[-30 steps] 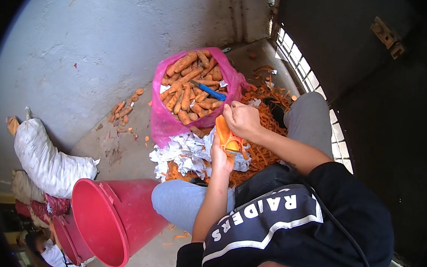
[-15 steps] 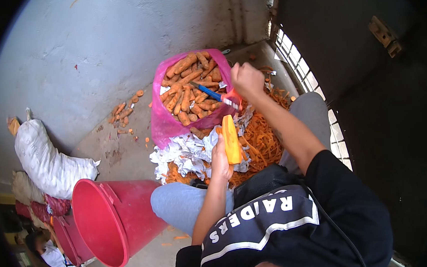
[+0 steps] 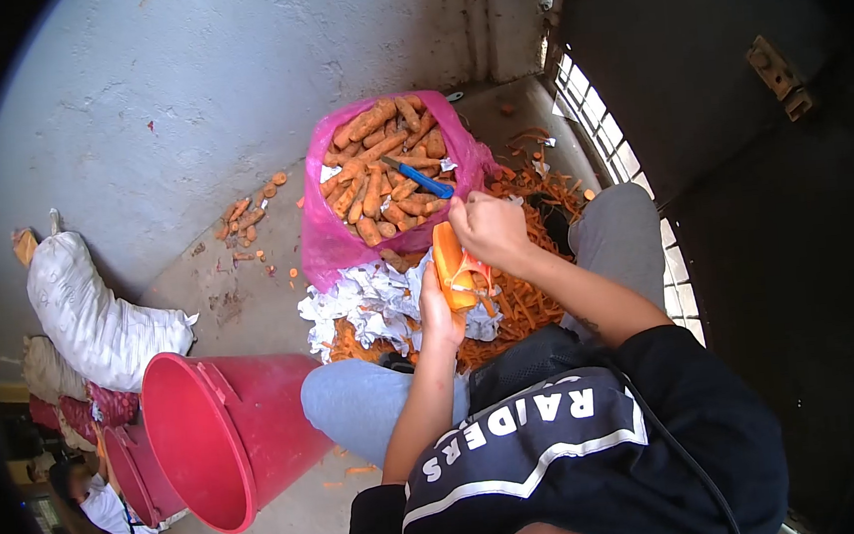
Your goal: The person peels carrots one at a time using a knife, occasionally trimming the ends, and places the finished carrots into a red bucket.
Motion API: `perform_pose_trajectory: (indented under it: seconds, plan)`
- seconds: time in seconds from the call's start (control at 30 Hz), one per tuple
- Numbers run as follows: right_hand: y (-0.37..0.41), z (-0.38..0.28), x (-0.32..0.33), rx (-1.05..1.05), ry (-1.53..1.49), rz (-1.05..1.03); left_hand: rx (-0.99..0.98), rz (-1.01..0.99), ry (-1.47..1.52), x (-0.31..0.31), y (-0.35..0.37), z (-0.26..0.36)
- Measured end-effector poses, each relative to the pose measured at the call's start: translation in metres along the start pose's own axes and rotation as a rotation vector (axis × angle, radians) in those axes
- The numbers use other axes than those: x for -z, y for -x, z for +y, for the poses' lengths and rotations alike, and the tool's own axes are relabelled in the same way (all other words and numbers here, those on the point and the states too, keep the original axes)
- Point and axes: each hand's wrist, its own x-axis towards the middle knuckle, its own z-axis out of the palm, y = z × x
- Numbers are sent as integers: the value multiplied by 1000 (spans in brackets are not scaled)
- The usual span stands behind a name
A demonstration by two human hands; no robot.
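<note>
A carrot point(image 3: 444, 251), bright and peeled, is upright in my left hand point(image 3: 437, 311), whose fingers are wrapped round it. Against its right side lies an orange peeler point(image 3: 471, 266), gripped by my right hand point(image 3: 492, 227). Just beyond my hands, a pink plastic bag point(image 3: 320, 245) holds unpeeled carrots point(image 3: 373, 196), and a blue-handled knife point(image 3: 423, 178) rests on top of them. Orange peelings point(image 3: 522, 305) and crumpled white paper point(image 3: 365, 302) lie in a heap under and around my hands.
A large red bucket point(image 3: 283, 409) leans open at the left, with another red bucket point(image 3: 142, 470) behind it. A stuffed white sack point(image 3: 95, 313) rests by the wall. Carrot pieces point(image 3: 243, 219) lie on the floor. A person point(image 3: 105, 505) is at the lower left.
My right hand has moved down and toward me, bringing the peeler from near the bag onto the carrot. The carrot in my left hand has shifted slightly left.
</note>
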Motion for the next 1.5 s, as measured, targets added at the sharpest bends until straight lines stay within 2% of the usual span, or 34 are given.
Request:
perform_pose_trajectory:
  seconds: [0.03,0.23,0.4,0.47,0.53,0.67,0.87,0.9,1.03,1.13,1.3,1.4,1.5]
  plan:
    - [2,-1,-3,89,60,52,-6,23,5,-5,3,1]
    - [-11,-4,-2,136,111,147,-72,80,-83,1,-1,-6]
    - [-71,33,-6,82,230,464,-61,33,-256,-1,11,-10]
    - [-97,53,-6,26,303,514,-33,-42,-284,1,15,-8]
    - [-104,54,2,-72,256,482,0,-75,-285,-1,20,-3]
    - [-82,38,8,-216,33,311,54,-113,-23,2,10,1]
    - [-2,5,3,-62,-118,40,102,-174,167,30,-18,-11]
    - [5,2,2,33,-103,74,99,-148,156,24,-15,-11]
    - [9,-6,-1,172,-52,143,80,-87,116,14,-9,-10]
    - [3,-7,1,160,-15,85,4,-39,24,-1,1,2]
    - [-40,5,-3,-36,29,162,-76,-50,-217,3,8,-2]
    - [-86,24,8,-145,63,318,35,-280,-228,10,17,3]
    - [-108,40,23,-289,37,306,62,-392,-138,-2,28,11]
